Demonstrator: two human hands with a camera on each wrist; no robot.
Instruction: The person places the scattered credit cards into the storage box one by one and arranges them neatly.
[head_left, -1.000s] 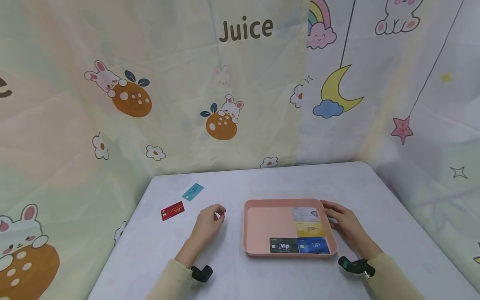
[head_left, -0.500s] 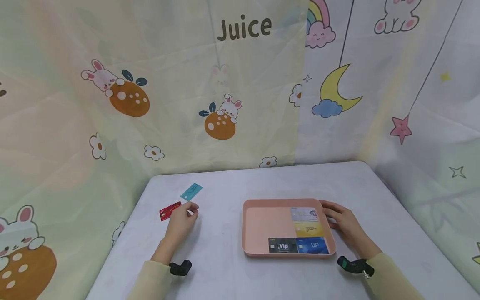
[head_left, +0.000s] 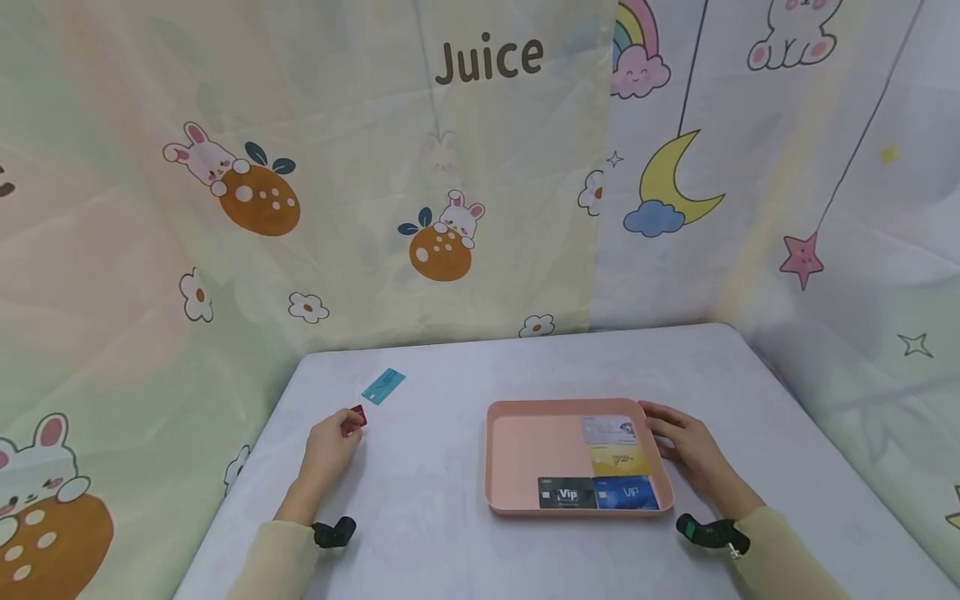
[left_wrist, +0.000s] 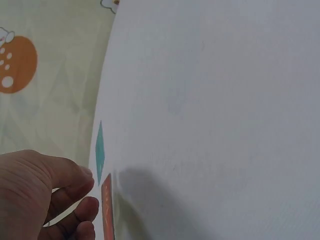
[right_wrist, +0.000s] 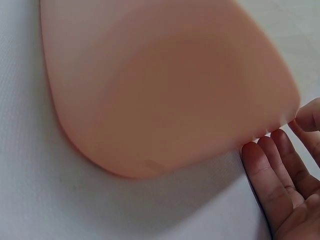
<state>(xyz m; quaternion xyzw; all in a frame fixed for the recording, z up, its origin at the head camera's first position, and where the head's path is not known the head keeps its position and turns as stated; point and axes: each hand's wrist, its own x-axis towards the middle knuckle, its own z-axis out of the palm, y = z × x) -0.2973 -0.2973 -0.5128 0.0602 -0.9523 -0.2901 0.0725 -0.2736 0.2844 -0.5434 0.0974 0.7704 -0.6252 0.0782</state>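
Note:
Over the left of the table, my left hand (head_left: 330, 446) is above a red card (head_left: 360, 414), its fingers loosely bent and covering most of it. In the left wrist view the red card (left_wrist: 107, 207) lies beside the fingertips. Just beyond it is a teal card (head_left: 383, 387), flat on the table. My right hand (head_left: 690, 446) rests against the right side of a pink tray (head_left: 525, 407), fingertips touching its rim, also seen in the right wrist view. Inside the tray lie a pale card (head_left: 607, 430), a yellow card (head_left: 617, 459), a black Vip card (head_left: 558, 493) and a blue VIP card (head_left: 627, 492).
A white table (head_left: 442, 533) carries the tray and the loose cards. Behind it hangs a printed cloth (head_left: 360, 217) with rabbits, fruit, a moon and flowers, which also runs along both sides. Black wrist cameras sit at both cuffs.
My left hand has moved left and now covers most of the red card, which was fully visible a second ago. The right hand, the tray and its cards stay in place.

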